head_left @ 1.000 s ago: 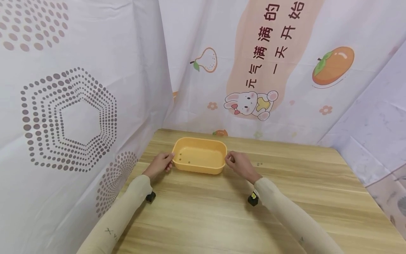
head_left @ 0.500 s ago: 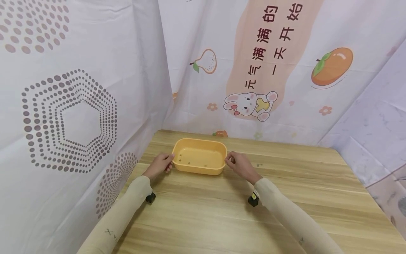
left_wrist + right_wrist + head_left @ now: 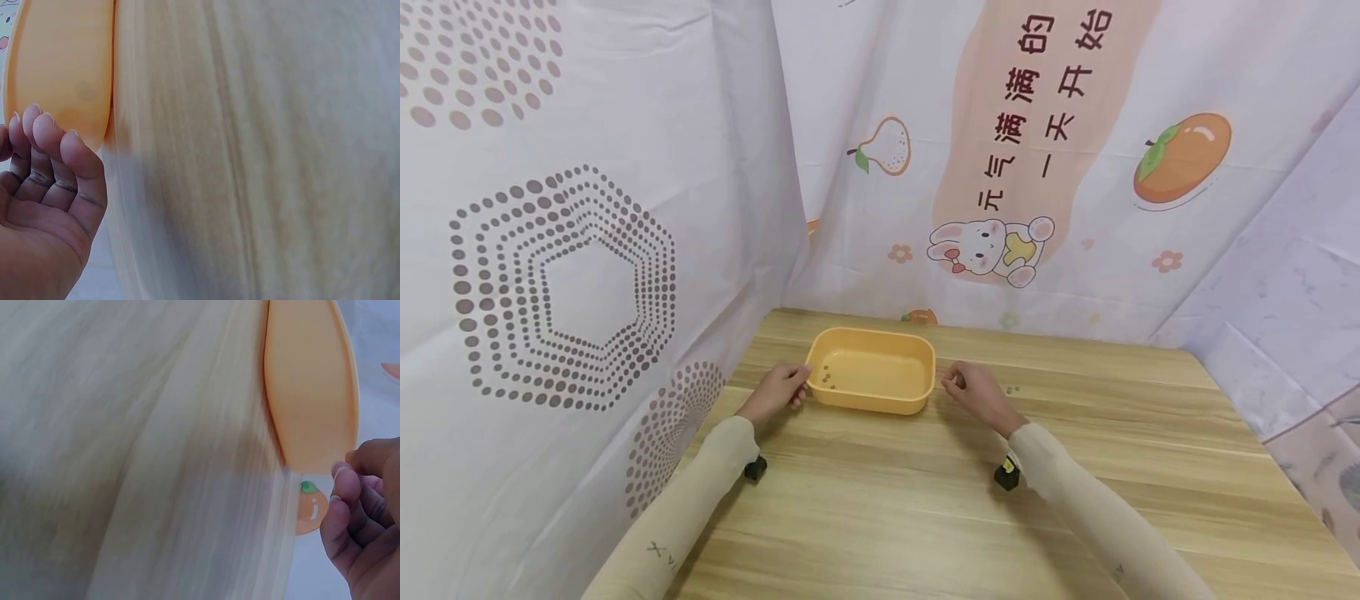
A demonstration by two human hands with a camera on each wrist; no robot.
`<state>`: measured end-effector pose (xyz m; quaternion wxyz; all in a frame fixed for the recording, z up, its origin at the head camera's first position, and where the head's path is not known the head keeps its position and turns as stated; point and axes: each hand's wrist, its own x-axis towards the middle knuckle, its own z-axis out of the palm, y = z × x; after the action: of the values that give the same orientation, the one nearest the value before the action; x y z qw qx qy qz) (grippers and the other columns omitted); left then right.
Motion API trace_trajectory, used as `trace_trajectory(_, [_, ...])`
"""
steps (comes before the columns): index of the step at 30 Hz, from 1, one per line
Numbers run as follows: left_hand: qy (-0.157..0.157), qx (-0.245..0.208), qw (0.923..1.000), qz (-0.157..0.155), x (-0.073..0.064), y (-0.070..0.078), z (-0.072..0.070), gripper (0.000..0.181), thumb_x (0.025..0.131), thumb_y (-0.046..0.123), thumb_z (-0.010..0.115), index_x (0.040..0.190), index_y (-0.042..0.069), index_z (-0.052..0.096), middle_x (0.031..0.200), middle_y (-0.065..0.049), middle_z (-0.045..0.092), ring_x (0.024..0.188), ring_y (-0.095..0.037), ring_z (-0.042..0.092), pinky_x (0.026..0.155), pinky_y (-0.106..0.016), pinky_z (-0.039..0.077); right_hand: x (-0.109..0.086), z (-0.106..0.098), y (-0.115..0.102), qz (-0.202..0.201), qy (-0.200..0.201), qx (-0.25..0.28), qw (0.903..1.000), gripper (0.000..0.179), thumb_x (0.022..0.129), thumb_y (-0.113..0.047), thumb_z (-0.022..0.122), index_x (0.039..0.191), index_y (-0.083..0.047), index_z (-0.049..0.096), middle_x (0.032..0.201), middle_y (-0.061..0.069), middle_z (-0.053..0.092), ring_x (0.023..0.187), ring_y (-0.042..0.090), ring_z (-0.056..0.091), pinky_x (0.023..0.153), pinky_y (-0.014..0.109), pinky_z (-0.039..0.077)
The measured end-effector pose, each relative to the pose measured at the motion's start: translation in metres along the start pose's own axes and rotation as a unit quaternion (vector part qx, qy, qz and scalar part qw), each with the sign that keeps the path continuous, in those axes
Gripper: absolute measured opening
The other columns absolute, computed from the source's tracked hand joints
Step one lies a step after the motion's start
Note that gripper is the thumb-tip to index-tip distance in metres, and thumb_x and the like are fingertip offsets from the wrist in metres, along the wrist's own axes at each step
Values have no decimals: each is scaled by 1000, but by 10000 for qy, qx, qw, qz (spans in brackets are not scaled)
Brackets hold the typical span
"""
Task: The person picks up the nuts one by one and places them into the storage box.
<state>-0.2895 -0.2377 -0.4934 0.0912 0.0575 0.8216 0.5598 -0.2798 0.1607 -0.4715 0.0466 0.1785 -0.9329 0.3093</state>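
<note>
- Left hand (image 3: 775, 390): at the left end of the yellow tray (image 3: 871, 403), thumb and fingers brought together on the rim. Grip assessed as clamped on the tray wall. In the left wrist view the four fingers are bent and their tips lie against the tray's end; the thumb is mostly out of frame.
- Right hand (image 3: 977, 394): just beside the tray's right end, with a narrow strip of table showing between fingertips and wall in the head view. Fingers loosely bent, thumb close to the index finger, nothing held. The right wrist view shows the fingertips overlapping the tray's end, but does not by itself settle contact.
- Tray: open side up, on the wood-grain table (image 3: 880, 508), near the far edge and between the two hands, its long sides running left to right.
- Tray contents: a few small dark beads (image 3: 827, 376), grouped on the floor toward the left end. Too small to identify.
- Table, right of the right hand: two small specks (image 3: 1012, 390), close together. Nature cannot be told.
- Wrists: a black device (image 3: 756, 468) below the left cuff, a second black device (image 3: 1007, 474) below the right.
</note>
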Motion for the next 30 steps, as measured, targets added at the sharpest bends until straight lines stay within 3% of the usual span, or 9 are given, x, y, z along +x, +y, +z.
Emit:
trace_trajectory(7, [-3, 76, 10000, 7, -1, 0, 0, 45, 111, 38, 47, 93, 0, 64, 78, -8, 61, 65, -16, 55, 58, -26, 52, -5, -2, 16, -37, 166, -35, 9998, 7, 98, -12, 68, 96, -5, 71, 72, -2, 62, 61, 11, 53, 54, 27, 44])
trace_trajectory(18, [5, 14, 10000, -17, 0, 0, 0, 45, 111, 39, 47, 96, 0, 64, 78, -7, 60, 65, -14, 54, 57, -25, 51, -11, -12, 44, 268, 267, -212, 9991, 8, 98, -12, 67, 97, -5, 70, 75, 0, 64, 65, 14, 55, 59, 30, 46])
trace_trajectory(30, [19, -47, 9999, -124, -4, 5, 1, 42, 112, 35, 46, 101, -2, 64, 82, -10, 61, 66, -15, 54, 58, -26, 51, -19, -20, 71, 622, 110, -297, 9976, 14, 102, -16, 65, 104, -3, 70, 84, 5, 68, 69, 16, 60, 63, 34, 51])
